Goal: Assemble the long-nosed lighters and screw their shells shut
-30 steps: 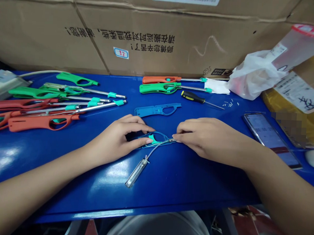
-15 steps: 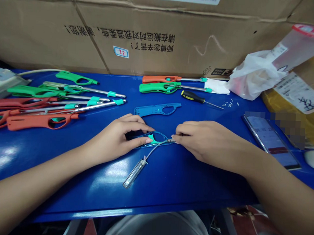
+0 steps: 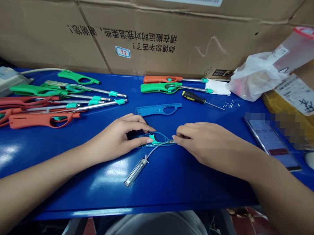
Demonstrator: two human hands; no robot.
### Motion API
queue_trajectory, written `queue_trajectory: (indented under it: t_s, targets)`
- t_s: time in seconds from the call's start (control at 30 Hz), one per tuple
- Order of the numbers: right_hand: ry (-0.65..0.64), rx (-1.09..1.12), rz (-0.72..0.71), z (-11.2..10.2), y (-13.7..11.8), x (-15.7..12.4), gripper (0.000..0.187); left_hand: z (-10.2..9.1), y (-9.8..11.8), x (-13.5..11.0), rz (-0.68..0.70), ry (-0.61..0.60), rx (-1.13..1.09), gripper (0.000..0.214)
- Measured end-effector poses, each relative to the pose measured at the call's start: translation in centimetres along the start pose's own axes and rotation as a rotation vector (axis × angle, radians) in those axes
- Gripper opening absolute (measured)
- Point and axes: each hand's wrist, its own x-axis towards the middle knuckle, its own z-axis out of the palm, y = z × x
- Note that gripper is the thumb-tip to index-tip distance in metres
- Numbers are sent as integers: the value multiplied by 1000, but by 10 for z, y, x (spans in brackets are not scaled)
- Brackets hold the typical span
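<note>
Right hand (image 3: 201, 142) slightly shifted, tube (image 3: 136, 172) inside table edge (image 3: 142, 211)

Centre: casing half (image 3: 162, 134) between my left grip (image 3: 122, 133) and my right grip (image 3: 203, 141), on the surface (image 3: 185, 183) | 7 o'clock: reservoir (image 3: 136, 172), nearer me | 12 o'clock: second half (image 3: 156, 110), two lighters (image 3: 158, 88) beyond, carton (image 3: 140, 23) behind | 1 o'clock: screwdriver (image 3: 194, 97) | 2 o'clock: loose slivers (image 3: 230, 105), bag (image 3: 249, 80) beyond | 3 o'clock: phone (image 3: 270, 143) | 10 o'clock: lighter pile (image 3: 42, 121)

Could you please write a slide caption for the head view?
Left hand holding a blue shell, right hand pinching a metal rod, clear tube on the table.
</note>
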Motion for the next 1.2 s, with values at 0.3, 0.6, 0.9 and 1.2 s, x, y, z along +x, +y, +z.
queue_trajectory:
  t_s: [0.3, 0.6, 0.9, 1.2]
  targets:
    - [33, -2, 38, -2, -6, -2, 25, 0, 0, 1, 0, -1, -14, 31]
    - [135, 481, 220, 4, 5, 12, 18, 2, 2, 0, 11, -10, 1, 29]
    - [120, 828, 357, 8, 10, 23, 17, 5, 2, -4, 4, -23, 20, 26]
    - [106, 759, 348, 0, 19, 8, 8, -10, 19, -12, 206, 39, 190, 15]
